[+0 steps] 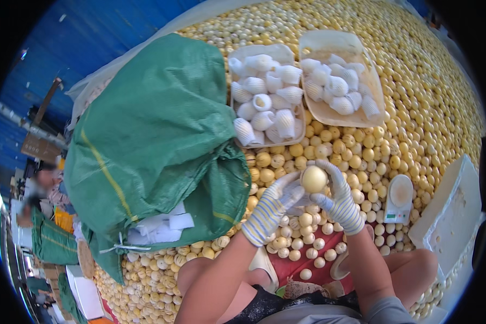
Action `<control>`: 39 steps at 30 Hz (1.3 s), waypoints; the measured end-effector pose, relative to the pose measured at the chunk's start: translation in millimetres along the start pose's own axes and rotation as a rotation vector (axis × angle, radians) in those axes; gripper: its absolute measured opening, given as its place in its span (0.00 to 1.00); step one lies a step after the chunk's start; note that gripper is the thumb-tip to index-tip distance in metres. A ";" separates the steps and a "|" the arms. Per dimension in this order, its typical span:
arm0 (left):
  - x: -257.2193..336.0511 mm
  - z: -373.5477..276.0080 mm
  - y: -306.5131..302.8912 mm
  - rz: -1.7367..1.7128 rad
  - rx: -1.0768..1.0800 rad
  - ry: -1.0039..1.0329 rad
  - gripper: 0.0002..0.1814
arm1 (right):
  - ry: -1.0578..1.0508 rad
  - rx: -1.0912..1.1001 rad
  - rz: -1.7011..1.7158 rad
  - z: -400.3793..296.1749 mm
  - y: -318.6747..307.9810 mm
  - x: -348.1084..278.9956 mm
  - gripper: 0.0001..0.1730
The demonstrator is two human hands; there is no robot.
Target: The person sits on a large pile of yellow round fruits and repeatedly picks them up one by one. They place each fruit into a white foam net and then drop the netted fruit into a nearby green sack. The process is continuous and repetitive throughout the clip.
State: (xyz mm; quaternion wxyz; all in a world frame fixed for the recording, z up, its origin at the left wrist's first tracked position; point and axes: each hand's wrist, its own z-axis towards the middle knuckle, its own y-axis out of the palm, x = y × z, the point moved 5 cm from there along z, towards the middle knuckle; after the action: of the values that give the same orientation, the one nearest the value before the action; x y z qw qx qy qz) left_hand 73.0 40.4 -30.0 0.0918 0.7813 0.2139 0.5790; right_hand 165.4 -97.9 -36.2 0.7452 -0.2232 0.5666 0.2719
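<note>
A smooth pale yellow pepino melon (314,179) is held up in front of me between both hands. My left hand (274,204), in a white work glove with blue and yellow stripes, supports it from the left and behind. On its right side, the fingers of my right hand (340,198), gloved the same way, curl around it. Below the hands, loose pepino melons (305,220), some with dark stripes, lie on a red cloth (303,263). Beyond the hands stands a translucent plastic bin (301,135) of fruits in white foam net sleeves (262,102).
Another plastic bin (324,115) of sleeved fruits sits further right. At left lies a large green woven sack (154,121) with white foam sleeves (162,227) at its mouth. A digital scale (398,200) and a white foam box (441,218) stand at right. People are in the left background.
</note>
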 end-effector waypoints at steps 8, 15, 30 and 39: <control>36.6 -39.8 -15.1 -0.163 -0.029 0.257 0.35 | -0.078 -0.074 0.128 3.3 48.2 -56.4 0.32; 69.7 -80.8 -12.9 -0.252 -0.207 0.355 0.44 | 0.225 -0.137 0.745 -3.8 91.0 -49.9 0.33; 54.3 -76.4 -40.5 0.075 0.017 0.563 0.48 | -0.107 0.136 -0.029 8.1 44.4 -27.2 0.31; 68.6 -77.2 -68.3 0.659 0.446 0.456 0.18 | -0.246 0.032 -0.452 1.4 124.2 -106.8 0.33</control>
State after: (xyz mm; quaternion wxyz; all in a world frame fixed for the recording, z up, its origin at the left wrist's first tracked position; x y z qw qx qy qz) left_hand 0.8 123.4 26.8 -0.3171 0.6608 0.0882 0.6745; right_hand 62.1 -19.8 64.3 0.8538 -0.2975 0.4115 0.1144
